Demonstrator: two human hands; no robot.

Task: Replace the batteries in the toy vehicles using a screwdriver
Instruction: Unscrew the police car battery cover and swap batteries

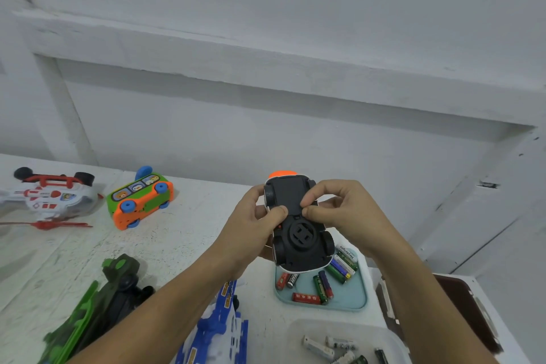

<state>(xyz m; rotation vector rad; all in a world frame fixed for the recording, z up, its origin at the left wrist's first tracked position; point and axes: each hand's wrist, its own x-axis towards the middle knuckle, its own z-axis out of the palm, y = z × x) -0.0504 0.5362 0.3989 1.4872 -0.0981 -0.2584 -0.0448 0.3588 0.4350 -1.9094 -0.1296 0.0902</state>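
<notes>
Above the white table, the toy car is held belly-up, left hand and right hand curled round it, thumbs pressing its battery cover, seemingly sliding it, which next calls for a steady, even push.

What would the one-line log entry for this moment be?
left hand: holds upturned toy car, thumb on underside | right hand: thumb and forefinger pinch at underside | teal tray: batteries, partly behind car | screwdriver: not visible
</notes>
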